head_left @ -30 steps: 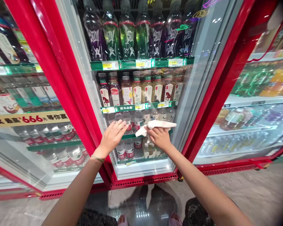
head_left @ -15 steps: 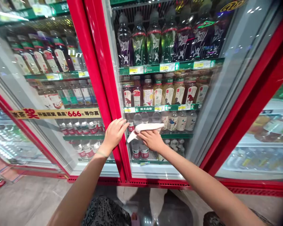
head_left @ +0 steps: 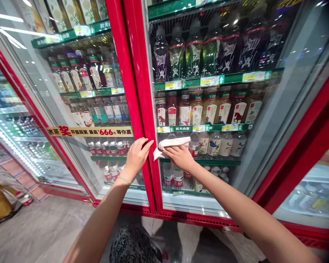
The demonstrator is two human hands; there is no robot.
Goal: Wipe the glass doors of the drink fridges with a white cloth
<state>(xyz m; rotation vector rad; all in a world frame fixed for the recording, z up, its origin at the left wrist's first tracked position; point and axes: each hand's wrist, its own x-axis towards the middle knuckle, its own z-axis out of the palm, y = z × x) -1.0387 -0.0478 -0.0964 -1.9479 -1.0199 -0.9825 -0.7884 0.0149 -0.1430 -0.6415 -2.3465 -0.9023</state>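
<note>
"Where to find the white cloth (head_left: 173,143)?"
"In the right hand (head_left: 180,156), held against the glass (head_left: 192,203), before shelved bottles (head_left: 193,149)."
"And the left hand (head_left: 137,157)?"
"Apart from the right, loosely outstretched, over the red door frame (head_left: 140,102)."

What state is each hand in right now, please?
Left hand: open, nothing visible in it, at the red door frame.
Right hand: holding a white cloth.
</note>
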